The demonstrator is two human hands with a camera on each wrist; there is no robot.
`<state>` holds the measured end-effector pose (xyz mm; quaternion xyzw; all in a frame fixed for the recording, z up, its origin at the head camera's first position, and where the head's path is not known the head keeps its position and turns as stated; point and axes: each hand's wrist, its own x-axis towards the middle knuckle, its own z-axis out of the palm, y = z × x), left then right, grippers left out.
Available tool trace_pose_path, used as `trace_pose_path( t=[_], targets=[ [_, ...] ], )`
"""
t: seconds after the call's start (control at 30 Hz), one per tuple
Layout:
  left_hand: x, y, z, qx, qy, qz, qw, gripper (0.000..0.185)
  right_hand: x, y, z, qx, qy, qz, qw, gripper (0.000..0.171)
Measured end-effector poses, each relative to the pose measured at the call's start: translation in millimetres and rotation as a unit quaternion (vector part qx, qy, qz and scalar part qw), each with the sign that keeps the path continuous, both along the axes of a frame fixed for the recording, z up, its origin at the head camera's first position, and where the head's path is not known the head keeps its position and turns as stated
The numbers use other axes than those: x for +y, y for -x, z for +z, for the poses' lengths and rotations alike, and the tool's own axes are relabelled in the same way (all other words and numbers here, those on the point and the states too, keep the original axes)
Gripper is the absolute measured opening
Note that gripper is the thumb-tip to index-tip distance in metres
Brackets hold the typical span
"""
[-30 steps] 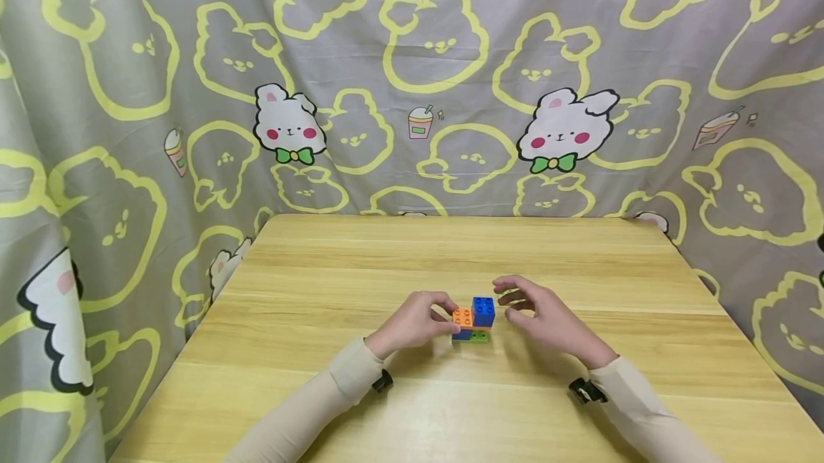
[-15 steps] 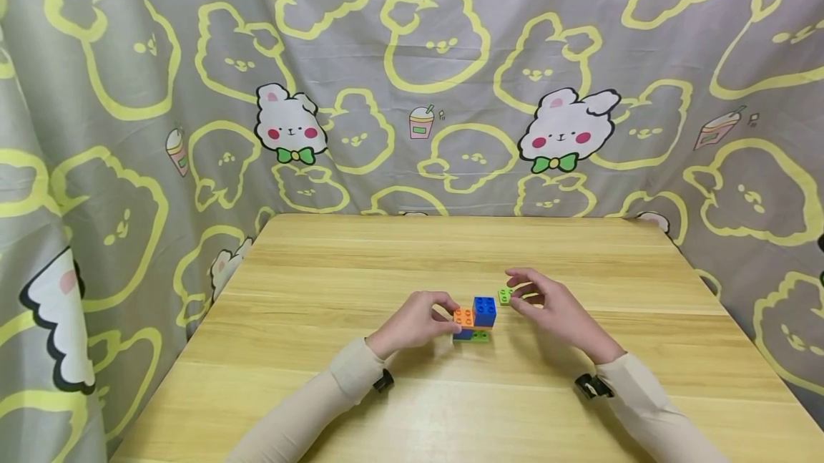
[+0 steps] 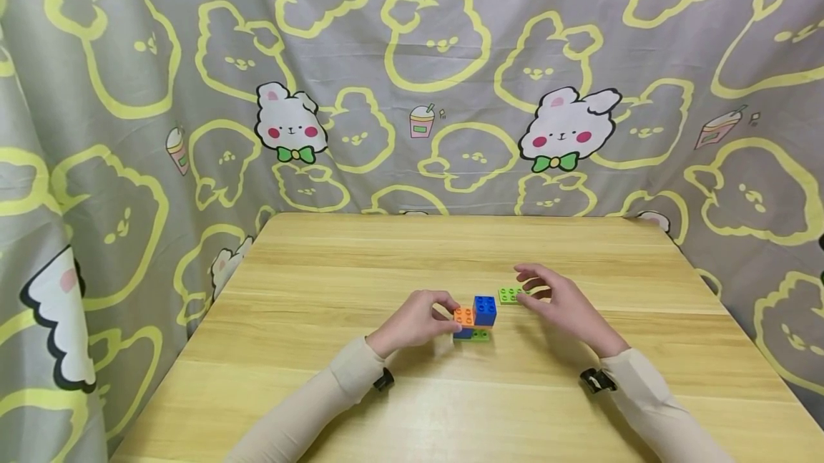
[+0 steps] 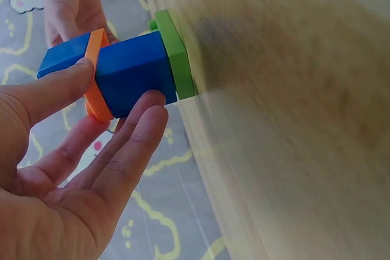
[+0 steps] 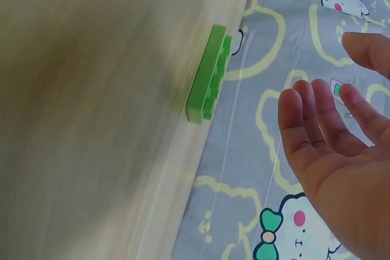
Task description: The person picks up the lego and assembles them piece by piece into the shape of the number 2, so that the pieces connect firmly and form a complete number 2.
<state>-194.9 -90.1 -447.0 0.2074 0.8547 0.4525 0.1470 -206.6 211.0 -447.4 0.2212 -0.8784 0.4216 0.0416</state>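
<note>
A small stack of toy building bricks stands near the middle of the table. It has a green plate (image 4: 173,56) at the bottom, a blue brick (image 4: 134,71) on it, then an orange plate (image 3: 463,317), with another blue brick (image 3: 484,311) on the orange plate's right half. My left hand (image 3: 417,321) pinches the stack from the left, thumb at the orange plate and fingertips against the lower blue brick. Behind and right of the stack lies a light green plate (image 3: 511,295), studs up. My right hand (image 3: 565,307) hovers beside it, fingers loosely bent around air.
The wooden table (image 3: 360,262) runs back to a grey curtain (image 3: 360,62) printed with rabbits and yellow outlines. Curtain also hangs along both sides. A black wrist camera (image 3: 597,380) sits on the right wrist.
My right hand has moved right and slightly away from me, uncovering the light green plate it was hiding. My left hand and the stack have stayed in place.
</note>
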Motion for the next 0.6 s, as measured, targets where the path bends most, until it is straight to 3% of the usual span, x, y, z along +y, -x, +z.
trace_pose_path(
  t=[0.6],
  targets=[
    [1.0, -1.2, -0.1, 0.005, 0.002, 0.0, 1.0, 0.022, 16.0, 11.0, -15.2, -0.008, -0.076, -0.025, 0.997, 0.047]
  ],
)
